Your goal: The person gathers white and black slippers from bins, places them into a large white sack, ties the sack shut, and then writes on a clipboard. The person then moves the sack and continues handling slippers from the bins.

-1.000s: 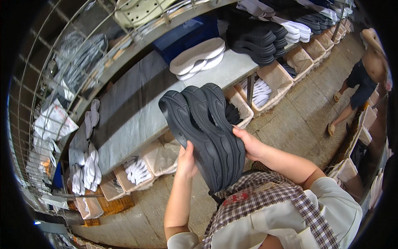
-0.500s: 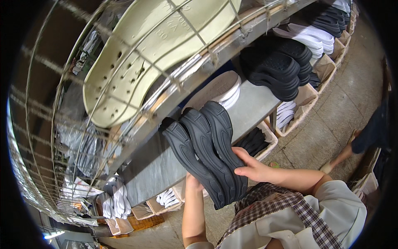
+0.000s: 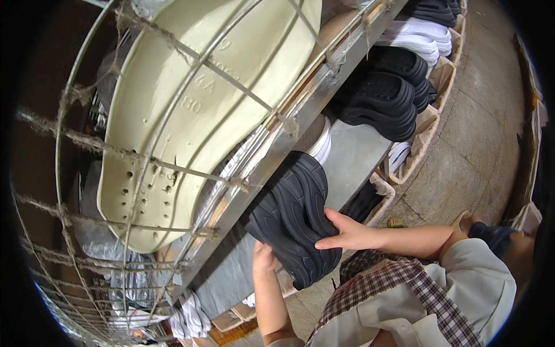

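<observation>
Between my two hands is a stack of black shoe soles, tilted, with their wavy sidewalls facing up and nested against one another. My right hand grips the right side, thumb on top and fingers along the edge. At the lower left side, my left hand is closed on the stack; most of its fingers are hidden beneath. The upper end of the soles reaches over the grey bench. Just past that end, white soles lie on the bench, partly hidden by the shelf edge.
A wire fan guard and a large cream sole-shaped plate fill the upper left, beside a metal rail. Stacked black soles and white soles sit farther along the bench. Lined baskets stand alongside. Another person's leg shows at right.
The view has shifted closer to the guard and cream plate. The black soles are turned and pressed closer together, and the white soles behind are now more covered.
</observation>
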Demonstrator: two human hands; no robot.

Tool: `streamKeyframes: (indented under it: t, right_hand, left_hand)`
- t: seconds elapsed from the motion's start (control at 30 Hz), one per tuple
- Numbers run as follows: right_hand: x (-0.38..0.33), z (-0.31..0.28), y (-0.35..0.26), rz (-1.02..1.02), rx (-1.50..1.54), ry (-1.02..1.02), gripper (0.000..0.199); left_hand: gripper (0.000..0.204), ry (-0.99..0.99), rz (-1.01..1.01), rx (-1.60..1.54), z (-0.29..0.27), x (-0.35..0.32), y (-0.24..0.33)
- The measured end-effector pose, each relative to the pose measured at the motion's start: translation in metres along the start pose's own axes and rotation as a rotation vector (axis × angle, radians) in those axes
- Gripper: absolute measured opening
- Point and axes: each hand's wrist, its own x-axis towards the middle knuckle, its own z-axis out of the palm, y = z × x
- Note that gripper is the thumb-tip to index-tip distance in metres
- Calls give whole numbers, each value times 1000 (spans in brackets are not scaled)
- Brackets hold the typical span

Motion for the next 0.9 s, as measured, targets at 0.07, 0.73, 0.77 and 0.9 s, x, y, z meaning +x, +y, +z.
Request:
streamKeyframes:
  t: [0.07, 0.73, 0.77, 0.9]
  right_hand:
    - [3, 2, 1, -15, 3, 26, 76]
    - [-34, 29, 45, -196, -261, 644, 74]
    - [-40, 30, 43, -260, -277, 696, 74]
    - [-61, 25, 42, -180, -504, 809, 75]
  left_hand:
    - [51, -30, -5, 141, -2, 9, 14]
    - [68, -657, -129, 568, 15, 117, 41]
    - [67, -700, -126, 571, 23, 120, 41]
    - [63, -781, -209, 520, 61, 125, 32]
